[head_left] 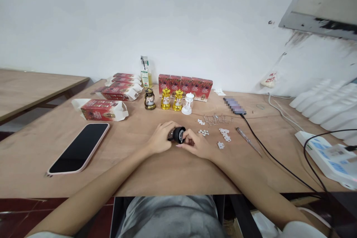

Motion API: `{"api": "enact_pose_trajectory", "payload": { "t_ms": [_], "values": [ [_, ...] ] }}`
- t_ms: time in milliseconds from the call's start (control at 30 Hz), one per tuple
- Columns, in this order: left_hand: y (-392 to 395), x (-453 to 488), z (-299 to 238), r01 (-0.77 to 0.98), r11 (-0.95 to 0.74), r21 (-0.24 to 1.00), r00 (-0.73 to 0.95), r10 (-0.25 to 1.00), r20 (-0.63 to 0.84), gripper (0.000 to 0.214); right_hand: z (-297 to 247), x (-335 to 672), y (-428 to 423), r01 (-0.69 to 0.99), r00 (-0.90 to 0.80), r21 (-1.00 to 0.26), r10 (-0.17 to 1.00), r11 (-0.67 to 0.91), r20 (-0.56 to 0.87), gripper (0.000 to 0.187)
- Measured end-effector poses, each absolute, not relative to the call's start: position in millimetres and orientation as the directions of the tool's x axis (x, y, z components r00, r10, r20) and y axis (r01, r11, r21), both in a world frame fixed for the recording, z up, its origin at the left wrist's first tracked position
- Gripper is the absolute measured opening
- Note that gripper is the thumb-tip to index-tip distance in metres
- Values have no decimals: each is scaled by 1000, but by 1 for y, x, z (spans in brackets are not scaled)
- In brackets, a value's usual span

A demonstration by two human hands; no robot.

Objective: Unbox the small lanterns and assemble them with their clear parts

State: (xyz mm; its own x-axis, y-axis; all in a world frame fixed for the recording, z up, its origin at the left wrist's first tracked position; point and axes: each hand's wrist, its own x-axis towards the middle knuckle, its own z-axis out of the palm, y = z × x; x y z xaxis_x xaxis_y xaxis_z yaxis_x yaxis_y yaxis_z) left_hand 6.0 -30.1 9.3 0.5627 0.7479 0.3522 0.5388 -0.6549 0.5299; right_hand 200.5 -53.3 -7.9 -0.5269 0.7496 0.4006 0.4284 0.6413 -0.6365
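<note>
My left hand [161,138] is wrapped round a small black lantern [179,135], which lies on its side with its round base turned to the right. At that base are the curled fingers of my right hand [197,145]; whatever they pinch, if anything, is too small to make out. Just right of my right hand lie several button cells [203,132] and small white plastic pieces [224,134]. Behind them is a group of bent wire handles [217,119]. Upright beyond my hands stand a bronze lantern [150,99], two gold lanterns [177,100] and a white lantern [187,104].
Red boxes [185,87] stand near the wall; opened ones [99,110] lie at left. A large phone [80,148] rests front left. On the right are a screwdriver [248,140], a cabled phone [234,106] and a power strip [326,156]. A bottle [145,74] stands behind.
</note>
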Motion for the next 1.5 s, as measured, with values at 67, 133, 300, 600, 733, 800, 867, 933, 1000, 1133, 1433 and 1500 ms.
{"api": "enact_pose_trajectory", "payload": {
  "t_ms": [67,133,300,600,733,800,867,933,1000,1133,1433,1500],
  "values": [
    [-30,7,10,568,-626,535,520,776,355,50,-11,197,-53,377,-464,-752,813,541,352,28],
    [-31,9,11,620,-585,523,462,811,359,48,-14,191,-52,229,-377,-888,877,399,297,33],
    [-32,11,13,774,-537,337,410,829,381,53,-18,180,-46,-252,-261,-967,961,26,94,44],
    [-19,12,3,720,-643,-260,624,437,648,40,-12,187,-38,-486,-319,-796,921,-360,-221,23],
    [-18,14,4,635,-612,-471,705,210,677,24,-13,185,-40,-505,-372,-750,892,-427,-258,18],
    [-18,15,5,603,-600,-526,727,142,672,21,-13,184,-41,-501,-371,-743,886,-444,-279,18],
    [-19,15,7,585,-581,-566,739,94,667,19,-12,183,-41,-486,-362,-748,883,-453,-299,19],
    [-19,13,8,594,-559,-578,734,83,674,18,-12,183,-41,-467,-352,-766,887,-443,-298,17],
    [-18,10,9,630,-550,-549,709,118,696,19,-12,183,-41,-447,-325,-807,911,-386,-255,12],
    [-15,1,11,732,-533,-424,618,258,742,23,-15,181,-45,-201,-188,-977,982,-67,-28,8],
    [-6,-12,5,877,-375,-299,464,503,729,25,-17,176,-62,701,-492,-355,780,619,387,10],
    [-4,-14,2,886,-375,-272,446,536,716,28,-19,180,-56,750,-473,-302,796,589,377,8]
  ]
}}
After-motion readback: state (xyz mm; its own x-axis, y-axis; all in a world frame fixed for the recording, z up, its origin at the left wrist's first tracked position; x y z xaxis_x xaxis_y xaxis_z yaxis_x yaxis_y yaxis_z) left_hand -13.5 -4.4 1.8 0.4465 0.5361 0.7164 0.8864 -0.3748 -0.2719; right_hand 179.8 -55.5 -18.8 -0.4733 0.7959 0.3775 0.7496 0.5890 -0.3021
